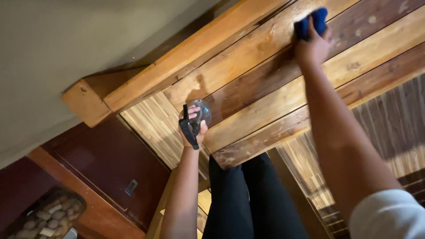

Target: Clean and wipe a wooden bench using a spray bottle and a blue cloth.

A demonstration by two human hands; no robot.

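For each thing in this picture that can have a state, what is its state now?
Left hand: closed around the spray bottle.
Spray bottle: clear with a black trigger head, held against the table top, whether it is spraying cannot be told.
Right hand: pressed on the blue cloth.
Blue cloth: bunched, flat against the table.
Wooden table: glossy planks, shiny near the cloth.
Basket of pale pieces: full.

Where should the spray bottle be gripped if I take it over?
Grip the spray bottle around its neck, just under the black trigger head, as the left hand does now. Come from the open side opposite that palm; the round clear body looks slippery and wider.
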